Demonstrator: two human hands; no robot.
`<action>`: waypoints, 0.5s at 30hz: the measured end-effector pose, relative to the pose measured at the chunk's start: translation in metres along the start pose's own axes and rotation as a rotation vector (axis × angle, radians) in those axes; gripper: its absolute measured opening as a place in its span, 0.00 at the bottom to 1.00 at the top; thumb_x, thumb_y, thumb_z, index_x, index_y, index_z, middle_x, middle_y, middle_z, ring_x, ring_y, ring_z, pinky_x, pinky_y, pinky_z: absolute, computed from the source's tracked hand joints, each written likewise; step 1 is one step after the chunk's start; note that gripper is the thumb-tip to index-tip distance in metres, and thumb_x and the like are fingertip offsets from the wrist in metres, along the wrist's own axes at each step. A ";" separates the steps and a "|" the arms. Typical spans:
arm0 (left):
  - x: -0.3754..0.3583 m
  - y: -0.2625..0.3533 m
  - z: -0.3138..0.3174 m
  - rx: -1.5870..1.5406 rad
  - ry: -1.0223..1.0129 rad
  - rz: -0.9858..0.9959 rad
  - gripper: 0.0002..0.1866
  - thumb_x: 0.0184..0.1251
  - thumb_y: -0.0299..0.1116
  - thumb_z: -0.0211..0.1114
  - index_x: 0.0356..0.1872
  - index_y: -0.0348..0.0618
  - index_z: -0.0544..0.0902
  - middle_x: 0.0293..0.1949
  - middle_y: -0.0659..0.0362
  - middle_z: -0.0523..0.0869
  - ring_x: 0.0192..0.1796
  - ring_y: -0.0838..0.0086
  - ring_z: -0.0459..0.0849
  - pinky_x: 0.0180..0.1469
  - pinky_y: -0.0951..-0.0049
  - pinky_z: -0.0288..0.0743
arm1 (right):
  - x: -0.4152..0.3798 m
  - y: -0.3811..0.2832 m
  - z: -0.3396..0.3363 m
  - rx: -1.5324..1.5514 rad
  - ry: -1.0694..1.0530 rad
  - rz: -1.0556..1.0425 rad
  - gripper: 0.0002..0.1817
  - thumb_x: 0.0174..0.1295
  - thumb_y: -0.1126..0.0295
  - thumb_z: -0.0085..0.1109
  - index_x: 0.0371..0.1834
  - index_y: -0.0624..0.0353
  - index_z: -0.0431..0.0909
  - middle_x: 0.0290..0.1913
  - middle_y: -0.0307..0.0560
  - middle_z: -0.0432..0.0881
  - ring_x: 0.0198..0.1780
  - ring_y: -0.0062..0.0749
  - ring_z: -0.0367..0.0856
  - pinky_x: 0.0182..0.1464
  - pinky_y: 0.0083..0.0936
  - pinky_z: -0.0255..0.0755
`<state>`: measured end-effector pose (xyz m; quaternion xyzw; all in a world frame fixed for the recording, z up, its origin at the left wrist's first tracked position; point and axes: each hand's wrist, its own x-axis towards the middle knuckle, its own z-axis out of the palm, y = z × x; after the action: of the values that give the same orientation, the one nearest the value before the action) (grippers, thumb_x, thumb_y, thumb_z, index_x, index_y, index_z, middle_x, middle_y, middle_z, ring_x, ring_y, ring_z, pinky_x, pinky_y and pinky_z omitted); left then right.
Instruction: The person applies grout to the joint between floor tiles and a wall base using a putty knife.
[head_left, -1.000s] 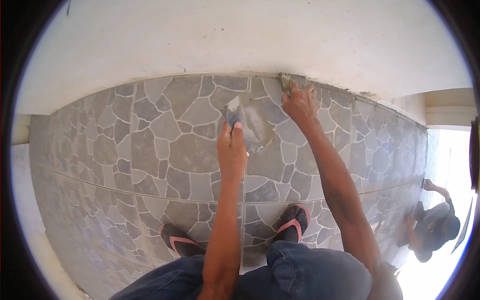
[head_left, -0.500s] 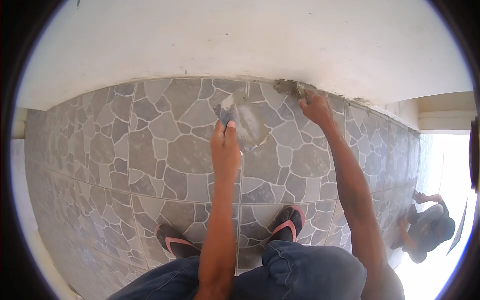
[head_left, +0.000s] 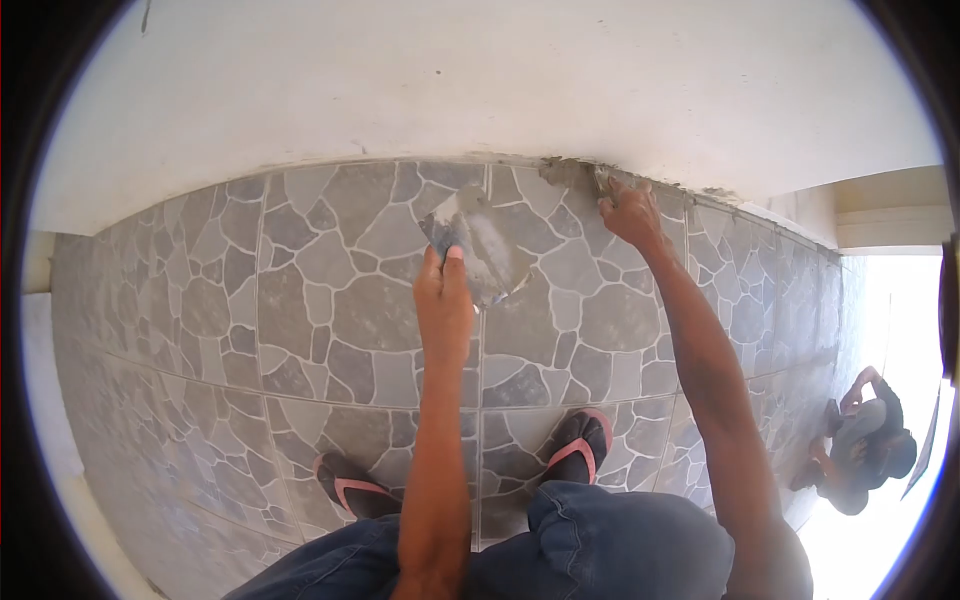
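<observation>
My left hand (head_left: 443,300) is closed round the handle of a wide putty knife (head_left: 488,245). Its broad blade is smeared with grey mortar and is held above the floor tiles. My right hand (head_left: 634,215) reaches to the foot of the wall, fingers closed on a small scraper (head_left: 602,180), most of which the hand hides. The scraper's blade is at a patch of wet grey mortar (head_left: 568,173) in the joint between wall and floor.
The white wall (head_left: 440,110) curves across the top. Stone-pattern tiles (head_left: 385,310) cover the floor, where my feet stand in pink-strapped sandals (head_left: 580,445). Another person (head_left: 865,445) crouches at the far right near a bright opening.
My left hand and the wide putty knife have shifted slightly left. My right hand stays almost in place at the wall joint. The other person has changed arm position.
</observation>
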<state>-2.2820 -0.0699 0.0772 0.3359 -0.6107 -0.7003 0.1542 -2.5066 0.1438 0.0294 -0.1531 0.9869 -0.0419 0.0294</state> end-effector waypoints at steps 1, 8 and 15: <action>0.001 -0.002 0.000 0.020 -0.008 -0.012 0.15 0.75 0.37 0.52 0.47 0.34 0.78 0.30 0.60 0.77 0.32 0.78 0.70 0.38 0.74 0.68 | -0.004 -0.006 0.012 0.009 -0.019 0.055 0.32 0.56 0.57 0.62 0.66 0.53 0.74 0.59 0.64 0.78 0.65 0.65 0.69 0.62 0.49 0.69; 0.000 0.006 0.002 0.005 -0.002 0.020 0.15 0.75 0.37 0.51 0.48 0.35 0.78 0.27 0.63 0.73 0.29 0.80 0.67 0.35 0.75 0.66 | 0.004 -0.023 -0.072 0.277 -0.320 0.062 0.24 0.56 0.57 0.57 0.54 0.57 0.83 0.41 0.64 0.85 0.48 0.54 0.84 0.55 0.41 0.74; 0.000 0.011 -0.019 0.064 0.025 0.020 0.15 0.75 0.38 0.52 0.49 0.36 0.79 0.23 0.65 0.71 0.25 0.82 0.65 0.30 0.74 0.63 | -0.005 -0.070 0.016 0.105 -0.049 -0.072 0.24 0.59 0.56 0.54 0.55 0.57 0.81 0.47 0.66 0.84 0.52 0.61 0.81 0.58 0.45 0.72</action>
<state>-2.2710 -0.0863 0.0872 0.3434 -0.6341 -0.6745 0.1580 -2.4799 0.0779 0.0200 -0.1875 0.9762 -0.0908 0.0598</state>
